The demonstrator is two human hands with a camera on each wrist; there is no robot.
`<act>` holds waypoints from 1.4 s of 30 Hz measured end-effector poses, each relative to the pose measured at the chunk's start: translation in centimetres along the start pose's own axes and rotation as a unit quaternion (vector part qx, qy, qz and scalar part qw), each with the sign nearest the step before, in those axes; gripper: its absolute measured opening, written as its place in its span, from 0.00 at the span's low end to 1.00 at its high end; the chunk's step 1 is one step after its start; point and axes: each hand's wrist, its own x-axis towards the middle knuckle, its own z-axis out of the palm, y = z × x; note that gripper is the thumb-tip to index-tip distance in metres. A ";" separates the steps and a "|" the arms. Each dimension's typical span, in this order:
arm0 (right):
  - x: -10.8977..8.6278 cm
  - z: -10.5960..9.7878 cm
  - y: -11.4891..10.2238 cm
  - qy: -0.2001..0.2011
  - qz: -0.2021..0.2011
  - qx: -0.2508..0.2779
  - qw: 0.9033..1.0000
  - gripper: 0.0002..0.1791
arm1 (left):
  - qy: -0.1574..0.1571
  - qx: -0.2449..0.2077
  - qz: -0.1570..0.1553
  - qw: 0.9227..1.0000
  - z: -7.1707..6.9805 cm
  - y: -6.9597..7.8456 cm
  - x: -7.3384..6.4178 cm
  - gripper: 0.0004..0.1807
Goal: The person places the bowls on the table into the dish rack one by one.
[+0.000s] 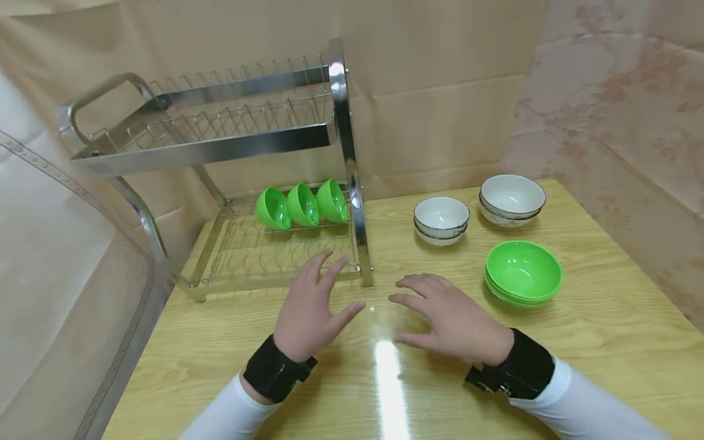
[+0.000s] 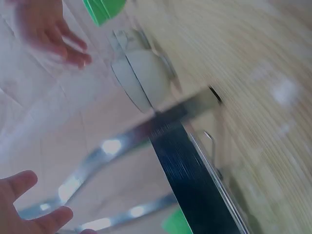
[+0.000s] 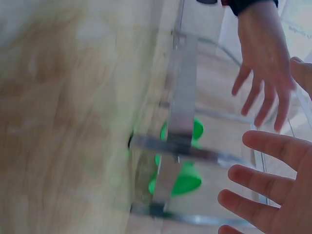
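Left hand (image 1: 307, 316) and right hand (image 1: 451, 319) are both empty, fingers loosely spread. Green bowl stack (image 1: 524, 270) sits toward the worktop's (image 1: 621, 348) right edge, dish rack (image 1: 220, 150) at its far-left corner. They look snugly nested, so imo pinch only the top rim and steady the rest.

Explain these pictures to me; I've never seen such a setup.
There is no machine: just a person's left hand and right hand, fingers spread, holding nothing. One picture comes from a camera on the head, looking forward and down. The other two come from cameras on each wrist, so everything looks tilted. On the wooden table stand a metal dish rack with three green dishes on its lower shelf, two stacks of white bowls, and a stack of green bowls.
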 end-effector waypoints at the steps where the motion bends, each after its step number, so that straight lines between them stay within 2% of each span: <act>1: -0.1 -0.2 0.3 0.005 0.004 0.000 1.000 0.35 | 0.001 0.006 0.006 1.000 0.2 0.3 -0.1 0.44; 6: 0.1 -0.5 0.8 0.020 0.005 -0.003 1.000 0.35 | 0.007 0.019 0.017 1.000 0.8 0.9 -0.4 0.46; 10: 0.2 -0.5 0.9 0.021 0.005 -0.004 1.000 0.36 | 0.004 0.018 0.014 1.000 0.9 0.9 -0.6 0.47; 13: 0.6 -0.5 1.3 0.032 0.019 -0.003 0.999 0.33 | 0.005 0.020 0.009 1.000 0.8 0.8 -0.6 0.48; 18: 2.0 -0.1 2.7 0.056 0.079 -0.009 0.995 0.28 | 0.010 0.029 0.005 1.000 0.8 0.7 -0.5 0.48; 23: 3.9 0.1 4.8 0.074 0.142 -0.005 0.987 0.27 | 0.005 0.037 0.007 0.999 1.0 1.0 -0.3 0.49; 30: 6.3 -0.1 7.8 0.108 0.223 -0.009 0.969 0.25 | -0.010 0.037 -0.002 0.999 1.3 1.6 -0.2 0.49; 35: 6.6 0.1 8.9 0.074 0.264 -0.031 0.961 0.25 | -0.027 0.031 -0.009 0.999 1.3 1.8 -0.2 0.48; 39: 6.6 0.4 9.3 0.046 0.276 -0.053 0.959 0.19 | -0.037 0.026 -0.012 0.999 1.2 1.6 -0.3 0.48; 42: 6.7 0.7 9.6 0.042 0.280 -0.061 0.957 0.15 | -0.039 0.022 -0.013 0.999 1.1 1.4 -0.3 0.48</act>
